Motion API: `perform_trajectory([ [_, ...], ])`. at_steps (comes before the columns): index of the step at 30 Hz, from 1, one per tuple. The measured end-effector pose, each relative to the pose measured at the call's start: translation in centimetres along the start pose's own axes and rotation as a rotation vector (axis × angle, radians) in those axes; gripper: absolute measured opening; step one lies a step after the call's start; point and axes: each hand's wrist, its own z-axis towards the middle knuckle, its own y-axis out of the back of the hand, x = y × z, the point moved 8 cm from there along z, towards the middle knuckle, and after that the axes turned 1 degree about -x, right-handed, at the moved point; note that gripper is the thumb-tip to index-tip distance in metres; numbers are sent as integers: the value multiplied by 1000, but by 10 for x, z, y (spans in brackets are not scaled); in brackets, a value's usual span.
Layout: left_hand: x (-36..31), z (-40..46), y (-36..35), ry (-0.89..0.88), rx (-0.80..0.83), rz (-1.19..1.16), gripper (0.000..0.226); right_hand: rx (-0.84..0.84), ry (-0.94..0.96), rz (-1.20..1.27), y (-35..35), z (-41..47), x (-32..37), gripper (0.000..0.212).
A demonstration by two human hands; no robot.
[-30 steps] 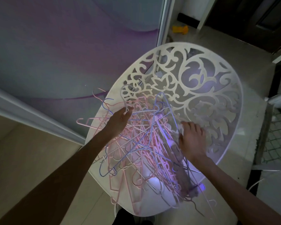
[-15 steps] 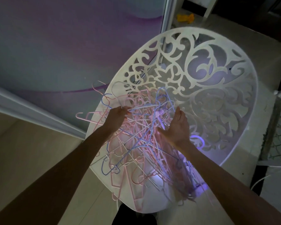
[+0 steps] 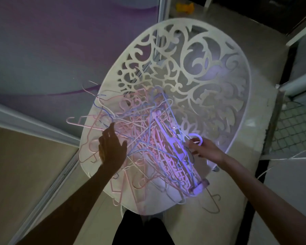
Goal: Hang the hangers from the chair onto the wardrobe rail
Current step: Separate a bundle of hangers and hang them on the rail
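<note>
Dim room, bluish-violet light falling on the middle of the frame. A white chair (image 3: pixel 208 71) with a scrolled cut-out back fills the centre and upper right; its seat carries a tangled heap of thin hangers (image 3: pixel 148 138) in pink, pale blue and white, spread from centre to lower centre. Several hooks stick out past the seat edge at centre left, and one pink hook hangs over the lower right edge. Left hand (image 3: pixel 111 149), left of centre: palm down, fingers spread wide, resting on or just above the left side of the heap; contact cannot be confirmed, nothing gripped. Right hand (image 3: pixel 207 151), right of centre: fingers pinched narrow around a thick white hook (image 3: pixel 195 137) that glows violet at the right side of the heap; the hook belongs to a chunkier plastic hanger (image 3: pixel 177 149) lying diagonally across the thin ones. Both bare forearms enter from the lower corners. A panel with a grey and purple wave pattern (image 3: pixel 60 50) occupies the upper left, with a pale frame strip running below it. A small yellow object (image 3: pixel 185 7) sits on the floor at top centre, too blurred to identify. Pale floor surrounds the chair.
</note>
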Motion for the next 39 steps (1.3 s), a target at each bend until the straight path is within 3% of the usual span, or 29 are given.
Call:
perform_trajectory([
  [3,15,3,-4,25,-6,-42,79,75,-31,84,-17,-11,-29,12],
  [5,21,1,-6,-3,-8,-54,77,32,-57,192,-23,-18,-43,12],
  [9,30,7,5,-96,-39,-11,38,-128,8,15,-24,-14,-49,17],
  [11,22,13,11,-148,58,-240,30,-281,53,-38,-16,-15,-41,18],
  [15,0,21,34,-106,176,-579,29,-726,255,119,22,-41,5,38],
  [22,-44,24,46,-58,262,-639,19,-564,410,-608,-4,-7,94,70],
  [25,-52,28,41,-126,350,-582,13,-429,231,-464,-15,22,107,72],
  [27,-52,30,33,-82,430,-620,19,-445,137,-354,-22,33,108,74],
  [32,-54,42,16,-13,520,-595,11,-655,205,-411,-45,42,116,96],
  [35,-61,48,13,-105,533,-564,19,-742,213,-256,-53,40,115,90],
  [39,-71,62,10,-197,514,-590,19,-824,299,-386,-68,37,120,109],
])
